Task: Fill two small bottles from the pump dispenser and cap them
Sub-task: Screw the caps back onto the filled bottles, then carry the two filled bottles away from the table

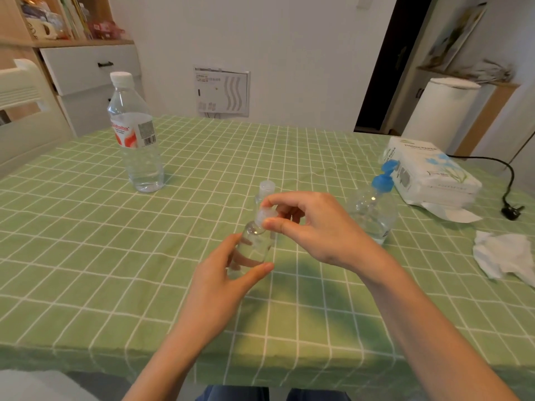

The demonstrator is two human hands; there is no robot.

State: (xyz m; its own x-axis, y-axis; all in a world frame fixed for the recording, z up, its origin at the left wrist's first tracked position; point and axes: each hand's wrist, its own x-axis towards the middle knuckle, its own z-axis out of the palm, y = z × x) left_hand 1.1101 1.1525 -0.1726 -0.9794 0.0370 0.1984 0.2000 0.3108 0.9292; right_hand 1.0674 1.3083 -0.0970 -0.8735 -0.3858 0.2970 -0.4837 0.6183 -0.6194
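Above the green worktop (115,256), the left grip (223,282) clasps a bottle (256,245) while the right grip (312,227) pinches its cap (263,216).

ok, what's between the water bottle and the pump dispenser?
Head view: a capped small bottle stands there, partly hidden behind the right hand, which pinches the cap of the held bottle in the left hand. Otherwise bare tablecloth.

Clear bottle (254,247) tilted, cap (265,217) on neck; second bottle (266,190) behind; dispenser (373,211) right.
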